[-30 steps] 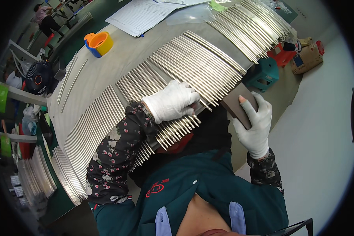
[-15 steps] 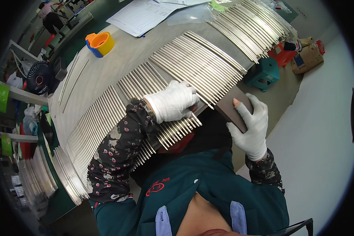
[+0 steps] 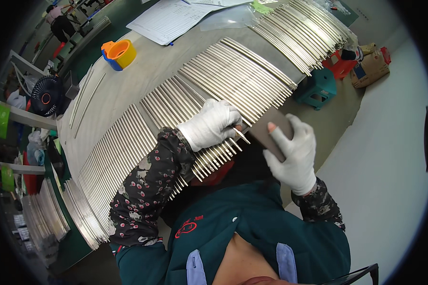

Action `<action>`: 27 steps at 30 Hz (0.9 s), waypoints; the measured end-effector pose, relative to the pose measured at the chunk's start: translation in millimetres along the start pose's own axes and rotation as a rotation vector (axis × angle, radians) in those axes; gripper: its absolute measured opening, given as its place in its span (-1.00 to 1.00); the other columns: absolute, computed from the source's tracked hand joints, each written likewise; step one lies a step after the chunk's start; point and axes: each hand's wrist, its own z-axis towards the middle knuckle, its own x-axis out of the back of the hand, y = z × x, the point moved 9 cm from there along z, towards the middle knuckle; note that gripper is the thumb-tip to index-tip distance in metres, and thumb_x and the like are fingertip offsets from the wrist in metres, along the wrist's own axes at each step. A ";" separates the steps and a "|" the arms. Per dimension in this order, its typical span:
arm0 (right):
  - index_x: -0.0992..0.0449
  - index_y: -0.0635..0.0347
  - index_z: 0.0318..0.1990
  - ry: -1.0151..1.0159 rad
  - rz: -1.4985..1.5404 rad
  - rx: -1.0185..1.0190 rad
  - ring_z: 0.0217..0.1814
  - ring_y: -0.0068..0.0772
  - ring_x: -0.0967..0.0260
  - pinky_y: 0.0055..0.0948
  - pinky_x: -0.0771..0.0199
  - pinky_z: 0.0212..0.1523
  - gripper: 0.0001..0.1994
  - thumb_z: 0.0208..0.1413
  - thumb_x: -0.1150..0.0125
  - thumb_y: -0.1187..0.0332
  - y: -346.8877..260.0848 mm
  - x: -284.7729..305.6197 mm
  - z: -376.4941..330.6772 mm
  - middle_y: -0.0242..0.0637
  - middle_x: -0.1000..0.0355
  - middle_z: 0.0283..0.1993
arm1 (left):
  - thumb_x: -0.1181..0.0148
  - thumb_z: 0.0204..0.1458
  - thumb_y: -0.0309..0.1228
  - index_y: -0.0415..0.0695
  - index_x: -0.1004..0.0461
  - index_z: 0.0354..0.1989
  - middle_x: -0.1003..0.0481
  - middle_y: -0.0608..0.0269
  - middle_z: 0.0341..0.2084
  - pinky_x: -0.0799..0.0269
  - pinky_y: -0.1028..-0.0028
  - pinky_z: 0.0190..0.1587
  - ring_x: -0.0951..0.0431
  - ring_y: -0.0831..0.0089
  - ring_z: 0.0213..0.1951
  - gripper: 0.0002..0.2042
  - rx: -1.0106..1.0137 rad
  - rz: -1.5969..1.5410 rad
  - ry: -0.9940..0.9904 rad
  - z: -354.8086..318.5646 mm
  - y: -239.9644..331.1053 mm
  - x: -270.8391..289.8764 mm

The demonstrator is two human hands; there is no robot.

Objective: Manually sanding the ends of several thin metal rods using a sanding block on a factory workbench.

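Observation:
My left hand (image 3: pixel 210 125), in a white glove with bare fingertips, is closed around a thin metal rod (image 3: pixel 242 136). The rod's end sticks out beyond the fingers toward me. Beneath that hand lies a row of silvery rods (image 3: pixel 171 97) side by side. To the right, my white-gloved right hand (image 3: pixel 295 154) grips a flat grey-brown block (image 3: pixel 272 124) with the thumb on one side and fingers on the other; motion blurs it slightly. The block is beside the rod's end, and I cannot tell whether they touch.
More rods lie in a middle group (image 3: pixel 245 76), a far-right group (image 3: pixel 302 33) and a left group (image 3: pixel 114 147). Farther back are a yellow-and-blue tape holder (image 3: pixel 120 54) and paper sheets (image 3: pixel 169 21). A teal stool (image 3: pixel 316 90) stands past the table's right edge. A fan (image 3: pixel 47 96) stands left.
My right hand and the block have moved left, closer to my left hand. A rod's end now projects from my left fingers, which have shifted slightly right.

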 end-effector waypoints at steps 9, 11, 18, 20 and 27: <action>-0.47 -0.06 -0.04 0.090 -0.108 -0.059 -0.06 -0.02 -0.28 -0.20 -0.31 -0.12 -0.44 -0.38 -0.41 0.30 20.3 11.0 5.9 0.05 -0.26 0.06 | -0.30 -0.15 -0.39 -0.07 -0.43 -0.40 -0.44 0.33 -0.45 -0.27 0.28 -0.16 -0.44 0.26 -0.27 -0.82 0.041 -0.025 -0.029 1.4 -2.1 -2.3; -0.47 -0.05 -0.04 0.044 0.016 0.034 -0.07 -0.02 -0.28 -0.20 -0.31 -0.12 -0.44 -0.38 -0.41 0.30 -0.1 10.4 2.8 0.04 -0.26 0.06 | -0.29 -0.12 -0.37 -0.07 -0.45 -0.38 -0.45 0.32 -0.44 -0.26 0.28 -0.14 -0.44 0.26 -0.27 -0.84 0.013 -0.011 -0.023 3.0 -0.5 -3.0; -0.47 0.00 -0.04 0.099 -0.077 -0.042 -0.02 -0.01 -0.22 -0.16 -0.28 -0.09 -0.46 -0.34 -0.36 0.35 17.0 18.0 7.2 0.03 -0.26 0.05 | -0.20 -0.01 -0.31 -0.06 -0.49 -0.31 -0.46 0.32 -0.40 -0.22 0.27 -0.13 -0.43 0.29 -0.20 -0.86 0.036 0.003 -0.083 4.2 -1.9 -7.0; -0.47 -0.02 -0.05 0.003 0.139 0.109 -0.03 -0.02 -0.23 -0.18 -0.29 -0.08 -0.46 -0.36 -0.38 0.33 -14.7 12.4 2.9 0.01 -0.25 0.06 | -0.20 -0.01 -0.31 -0.06 -0.49 -0.31 -0.46 0.33 -0.40 -0.22 0.28 -0.13 -0.43 0.29 -0.20 -0.86 0.035 0.009 -0.079 4.4 -1.7 -7.9; -0.46 0.01 0.00 0.133 -0.052 -0.052 0.01 0.01 -0.19 -0.15 -0.27 0.00 -0.44 -0.33 -0.34 0.36 29.5 16.9 3.5 0.00 -0.24 0.07 | -0.25 -0.09 -0.34 -0.03 -0.49 -0.33 -0.47 0.35 -0.41 -0.27 0.30 -0.16 -0.44 0.31 -0.24 -0.85 -0.020 -0.006 -0.025 2.4 0.0 -4.4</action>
